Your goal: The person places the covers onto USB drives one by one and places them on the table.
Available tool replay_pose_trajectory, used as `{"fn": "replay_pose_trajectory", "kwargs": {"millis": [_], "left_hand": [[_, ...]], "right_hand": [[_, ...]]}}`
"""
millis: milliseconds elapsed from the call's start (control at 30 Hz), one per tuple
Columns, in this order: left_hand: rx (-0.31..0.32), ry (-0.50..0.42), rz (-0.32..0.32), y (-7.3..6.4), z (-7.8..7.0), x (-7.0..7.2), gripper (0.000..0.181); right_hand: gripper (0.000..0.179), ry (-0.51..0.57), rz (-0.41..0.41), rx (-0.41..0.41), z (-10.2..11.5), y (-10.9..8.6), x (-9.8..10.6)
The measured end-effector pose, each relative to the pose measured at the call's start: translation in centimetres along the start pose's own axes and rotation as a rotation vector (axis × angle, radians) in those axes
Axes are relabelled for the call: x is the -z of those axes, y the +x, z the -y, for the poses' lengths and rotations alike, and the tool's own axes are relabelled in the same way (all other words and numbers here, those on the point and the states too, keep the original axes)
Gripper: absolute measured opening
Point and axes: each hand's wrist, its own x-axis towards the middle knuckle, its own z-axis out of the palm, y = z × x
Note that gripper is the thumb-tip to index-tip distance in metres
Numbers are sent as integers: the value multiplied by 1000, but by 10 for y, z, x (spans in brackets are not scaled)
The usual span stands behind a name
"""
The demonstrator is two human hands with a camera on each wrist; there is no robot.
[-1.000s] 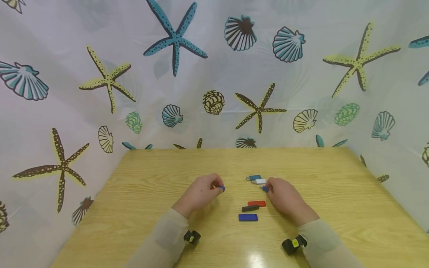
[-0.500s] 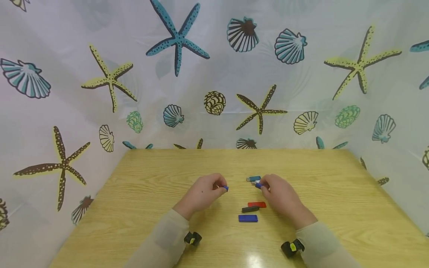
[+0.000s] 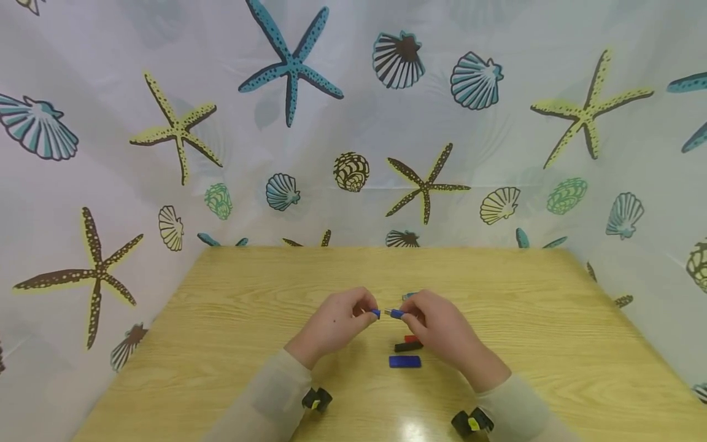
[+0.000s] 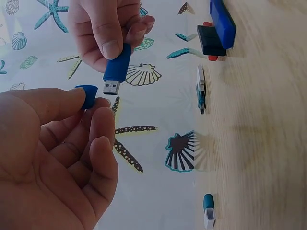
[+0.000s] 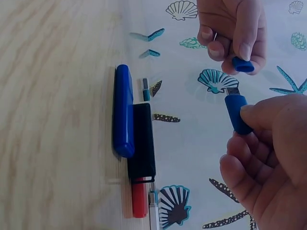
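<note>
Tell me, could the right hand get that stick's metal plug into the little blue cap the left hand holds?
Probably yes. The right hand holds the blue stick with its plug facing the cap pinched by the left hand; only a small open gap lies between.

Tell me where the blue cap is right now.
The blue cap is pinched in the left hand, above the table's middle, just left of the blue USB stick that the right hand holds.

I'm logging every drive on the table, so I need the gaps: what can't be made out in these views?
- Head view: the right hand covers most of the red flash drive and the teal flash drive.
- Head view: the small blue plastic cap in the left hand is too small to detail.
- Right wrist view: the bottom edge cuts off the white drive.
</note>
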Motion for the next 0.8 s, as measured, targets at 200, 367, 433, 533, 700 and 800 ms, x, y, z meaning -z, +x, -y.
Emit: {"fn": "replay_pose_trajectory", "kwargs": {"millis": [200,367,433,533,700,800], "left_hand": [[-8,-3,6,-1,-1,-1,5],[0,1,20,-2,-3,-1,5],[4,1,24,-2,-3,-2,5],[8,11,18,-3,-2,-2,5],[6,31,8,-4,-1,-2,6],[2,34,2,-3,-1,-1,4]], "right_hand": [[6,12,-7,36,3,-2,-1],[6,25,5,45,4,-2,0],[6,32,9,48,5,-3,-1],[6,36,4,56,6,-4,0],[7,44,-16,73,8,-5,1],[6,55,-20,81,10,-5,2]]}}
